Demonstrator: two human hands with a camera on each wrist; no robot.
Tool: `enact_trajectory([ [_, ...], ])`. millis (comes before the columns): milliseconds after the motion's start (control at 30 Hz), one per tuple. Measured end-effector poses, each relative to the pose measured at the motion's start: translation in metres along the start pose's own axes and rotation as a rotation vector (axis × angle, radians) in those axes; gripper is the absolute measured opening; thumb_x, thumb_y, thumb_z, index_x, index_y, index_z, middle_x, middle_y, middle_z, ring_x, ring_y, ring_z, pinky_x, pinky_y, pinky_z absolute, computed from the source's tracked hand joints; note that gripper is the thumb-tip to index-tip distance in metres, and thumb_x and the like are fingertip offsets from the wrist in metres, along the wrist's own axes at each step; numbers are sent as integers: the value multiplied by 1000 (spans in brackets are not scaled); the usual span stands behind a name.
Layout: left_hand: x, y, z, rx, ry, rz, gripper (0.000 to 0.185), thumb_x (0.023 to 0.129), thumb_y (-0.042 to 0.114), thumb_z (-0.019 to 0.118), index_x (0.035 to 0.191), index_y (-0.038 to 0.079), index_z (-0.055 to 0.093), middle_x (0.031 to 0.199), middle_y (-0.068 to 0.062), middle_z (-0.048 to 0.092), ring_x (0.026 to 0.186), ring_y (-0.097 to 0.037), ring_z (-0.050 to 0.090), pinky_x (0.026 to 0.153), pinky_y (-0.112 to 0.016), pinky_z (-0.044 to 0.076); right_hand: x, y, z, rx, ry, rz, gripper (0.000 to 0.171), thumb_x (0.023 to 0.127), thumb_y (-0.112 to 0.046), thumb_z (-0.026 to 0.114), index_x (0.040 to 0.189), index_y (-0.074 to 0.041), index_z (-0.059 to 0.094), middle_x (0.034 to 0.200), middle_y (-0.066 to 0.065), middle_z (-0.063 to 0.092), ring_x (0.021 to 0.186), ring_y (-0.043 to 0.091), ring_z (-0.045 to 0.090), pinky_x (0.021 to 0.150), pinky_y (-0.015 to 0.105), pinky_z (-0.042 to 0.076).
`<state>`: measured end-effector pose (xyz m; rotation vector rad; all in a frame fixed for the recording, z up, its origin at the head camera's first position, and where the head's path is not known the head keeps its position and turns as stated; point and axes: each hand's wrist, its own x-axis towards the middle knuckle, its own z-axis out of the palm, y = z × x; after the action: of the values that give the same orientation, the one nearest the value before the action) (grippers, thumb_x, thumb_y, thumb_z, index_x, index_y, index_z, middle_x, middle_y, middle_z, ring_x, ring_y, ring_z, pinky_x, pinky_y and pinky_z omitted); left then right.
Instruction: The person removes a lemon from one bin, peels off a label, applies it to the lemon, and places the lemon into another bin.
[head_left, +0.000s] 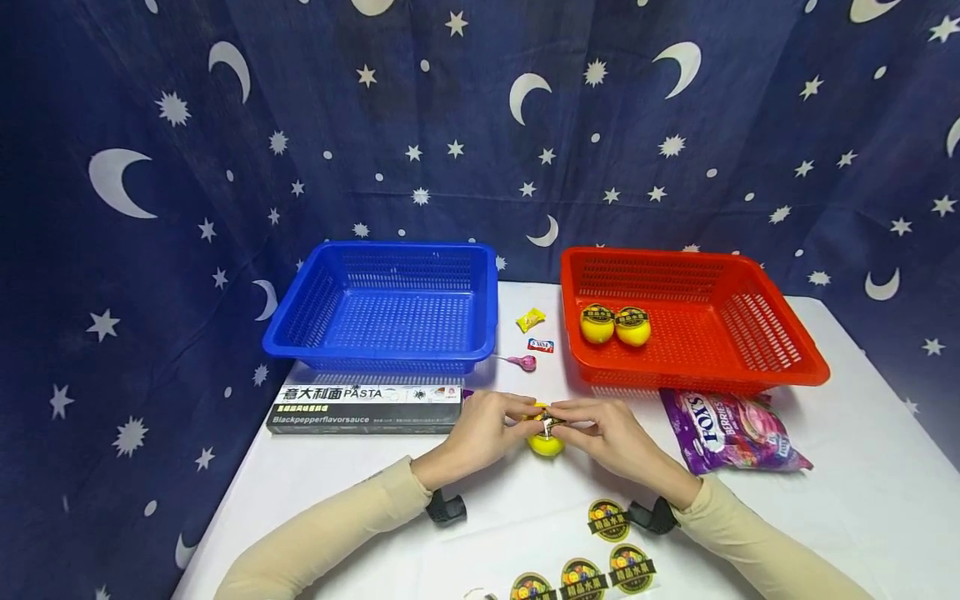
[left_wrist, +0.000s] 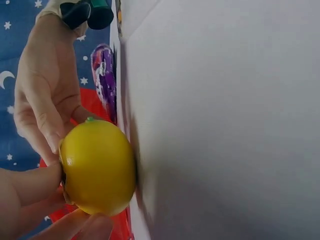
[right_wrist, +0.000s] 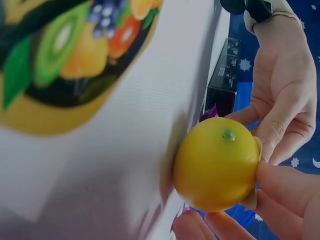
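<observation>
Sticker sheet: white sheet of round fruit-print stickers (head_left: pixel 600 558), at the near edge of the surface, just in front of the hands.
Left hand: left hand (head_left: pixel 487 429), fingertips pinched on the small yellow lemon-shaped ball (head_left: pixel 546 443) from its left side.
Right hand: right hand (head_left: pixel 607 437), fingers curled on the same ball from the right; both hands meet over its top, where a dark round label (head_left: pixel 547 421) seems to sit.
Ball position: resting on the white cloth-covered surface (head_left: pixel 862 492), near-centre.
Handling note: judged best to steady the ball against the surface and press the label flat from its middle outward.
Flanks: black pasta box (head_left: pixel 365 407) to the left, purple sweets bag (head_left: pixel 731 431) to the right, both near.
Open room: a bare strip runs between the blue plastic basket (head_left: pixel 382 304) and red plastic basket (head_left: pixel 690 317) towards the far edge, dotted with a pink lollipop (head_left: pixel 522 362) and small wrapped sweets (head_left: pixel 531 319).
Red basket contents: two labelled yellow balls (head_left: pixel 615 326).
</observation>
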<state>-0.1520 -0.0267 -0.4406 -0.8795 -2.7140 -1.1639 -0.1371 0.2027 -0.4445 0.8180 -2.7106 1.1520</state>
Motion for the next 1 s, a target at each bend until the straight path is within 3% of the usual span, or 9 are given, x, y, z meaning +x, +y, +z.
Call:
enact_trajectory([
  [167, 0, -4, 1, -10, 14, -18, 25, 90, 29, 79, 111, 15, 80, 116, -5, 77, 104, -16, 75, 78, -24, 60, 1, 1, 2, -7, -8, -10, 32, 95, -19, 73, 124, -7, 74, 125, 12, 74, 116, 30, 71, 83, 33, 62],
  [267, 0, -4, 3, 5, 9, -10, 26, 90, 30, 79, 111, 15, 80, 116, -4, 76, 108, -18, 74, 84, -26, 60, -1, 1, 4, -34, 6, -21, 31, 96, -16, 71, 125, -5, 73, 126, 11, 73, 118, 29, 70, 89, 39, 61],
  [500, 1, -3, 4, 29, 16, 22, 27, 89, 29, 79, 111, 12, 79, 115, -5, 77, 109, -20, 73, 85, -28, 60, -3, 2, 6, -83, 28, -39, 32, 96, -13, 70, 126, -5, 72, 126, 8, 73, 119, 26, 69, 96, 48, 57],
  [733, 2, -1, 3, 46, 13, 23, 28, 89, 30, 79, 111, 13, 80, 114, -5, 77, 105, -18, 75, 84, -27, 60, 0, 0, 0, 43, -46, 57, 35, 95, -18, 73, 128, -5, 72, 127, 15, 73, 97, 17, 77, 78, 27, 61],
  [867, 2, 0, 0, 48, -3, 32, 27, 89, 28, 80, 112, 13, 81, 109, -3, 79, 91, -13, 77, 70, -19, 54, 4, 1, -1, 34, -98, 118, 58, 84, -36, 85, 134, -12, 68, 126, 9, 74, 93, 15, 76, 75, 24, 57],
  [1000, 3, 2, -3, 33, -38, 37, 27, 89, 26, 80, 113, 14, 81, 105, -1, 81, 77, -11, 73, 58, -15, 43, 10, 3, 2, -68, -158, 95, 80, 72, -48, 91, 141, -17, 64, 91, -3, 74, 75, 6, 61, 64, 20, 42],
])
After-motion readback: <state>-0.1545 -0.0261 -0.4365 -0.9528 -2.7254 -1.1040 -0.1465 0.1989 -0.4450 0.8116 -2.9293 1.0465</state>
